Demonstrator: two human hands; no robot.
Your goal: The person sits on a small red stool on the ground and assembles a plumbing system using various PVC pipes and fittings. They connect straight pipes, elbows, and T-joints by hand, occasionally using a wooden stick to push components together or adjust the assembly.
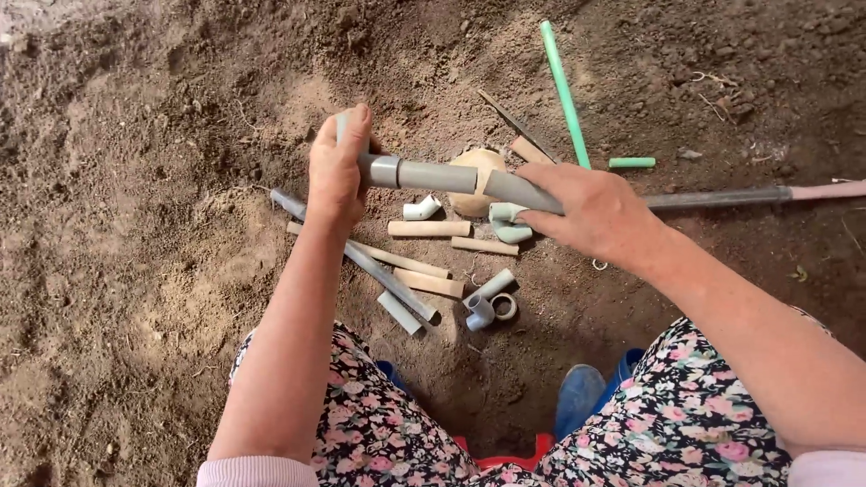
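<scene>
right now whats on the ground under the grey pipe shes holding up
Under the grey pipe lie a white elbow fitting, tan wooden sticks and a round tan object, partly covered by the pipe. The right hand partly hides pale green fittings.

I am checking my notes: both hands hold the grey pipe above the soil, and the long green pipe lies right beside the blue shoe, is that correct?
Not quite. In the head view, the long green pipe lies far from the blue shoe, up beyond the hands. The left hand and right hand do hold the grey pipe above the soil.
</scene>
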